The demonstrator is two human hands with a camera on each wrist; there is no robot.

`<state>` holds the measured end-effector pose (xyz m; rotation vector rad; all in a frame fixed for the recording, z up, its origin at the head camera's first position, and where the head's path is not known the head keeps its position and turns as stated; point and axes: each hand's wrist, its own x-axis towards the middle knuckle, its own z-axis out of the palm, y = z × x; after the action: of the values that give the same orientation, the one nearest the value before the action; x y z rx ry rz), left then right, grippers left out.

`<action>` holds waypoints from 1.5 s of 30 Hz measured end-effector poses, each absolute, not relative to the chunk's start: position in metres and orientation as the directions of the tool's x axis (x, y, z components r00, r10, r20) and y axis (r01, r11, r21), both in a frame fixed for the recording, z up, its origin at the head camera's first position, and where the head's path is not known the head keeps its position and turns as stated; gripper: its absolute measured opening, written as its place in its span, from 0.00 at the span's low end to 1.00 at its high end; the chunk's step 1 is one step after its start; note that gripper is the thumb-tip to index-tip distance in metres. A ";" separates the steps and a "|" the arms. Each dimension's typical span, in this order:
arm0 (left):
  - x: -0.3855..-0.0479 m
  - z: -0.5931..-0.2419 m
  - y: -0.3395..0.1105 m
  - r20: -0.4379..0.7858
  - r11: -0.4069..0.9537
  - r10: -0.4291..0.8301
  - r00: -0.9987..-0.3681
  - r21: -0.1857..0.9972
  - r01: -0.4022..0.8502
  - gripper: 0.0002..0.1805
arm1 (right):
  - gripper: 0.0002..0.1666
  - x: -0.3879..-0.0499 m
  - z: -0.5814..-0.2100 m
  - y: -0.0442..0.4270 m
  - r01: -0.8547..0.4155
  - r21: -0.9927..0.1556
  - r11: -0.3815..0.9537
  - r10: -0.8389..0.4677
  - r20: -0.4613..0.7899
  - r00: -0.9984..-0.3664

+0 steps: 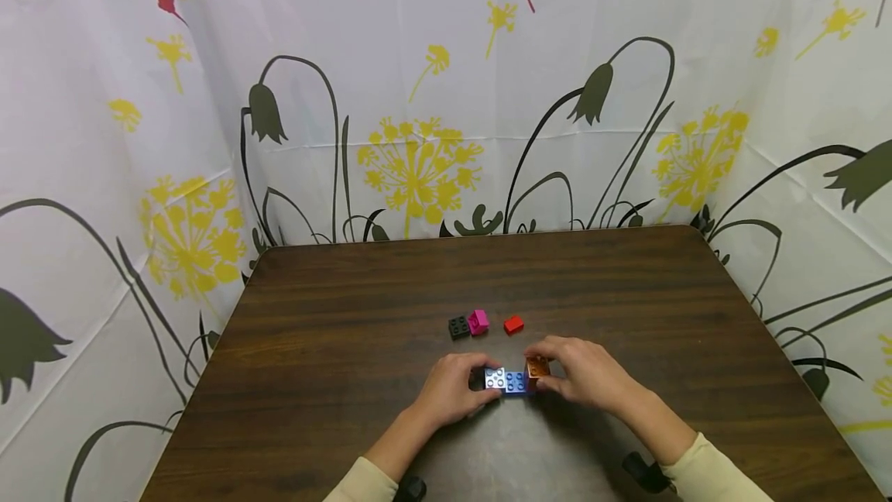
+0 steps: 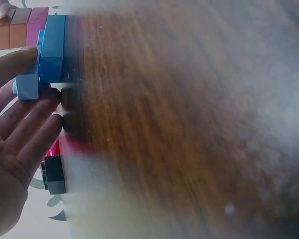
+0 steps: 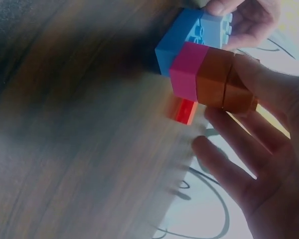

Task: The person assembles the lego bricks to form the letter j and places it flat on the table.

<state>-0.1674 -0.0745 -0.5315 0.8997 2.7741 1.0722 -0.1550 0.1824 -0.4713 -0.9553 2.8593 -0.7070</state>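
Observation:
My left hand [image 1: 453,388] pinches a light blue brick [image 2: 28,82] between thumb and fingers. That brick sits on the left end of a longer blue brick [image 1: 516,383], whose bare studs show in the middle. At the blue brick's right end stands a stack: a magenta brick [image 3: 188,72] at the bottom and two orange-brown bricks [image 3: 214,78] above. My right hand [image 1: 585,370] pinches the top orange-brown brick with thumb and fingers. Whether the magenta brick is fully seated on the blue one cannot be told.
Beyond my hands lie a black brick [image 1: 458,327], a magenta brick [image 1: 478,322] beside it and a small red brick [image 1: 513,324]. They rest on a dark wooden table [image 1: 334,378]. A white flower-patterned curtain [image 1: 390,60] hangs behind the table.

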 end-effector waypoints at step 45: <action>-0.166 -0.532 -0.075 0.173 0.607 0.540 -0.823 0.598 0.524 0.16 | 0.30 -0.260 -0.532 0.123 -0.589 -0.475 0.653 -0.630 0.090 -0.771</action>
<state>-0.1655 -0.0752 -0.5315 0.9251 2.7934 1.0264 -0.2605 0.1233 -0.5319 -1.0275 2.7809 -0.7542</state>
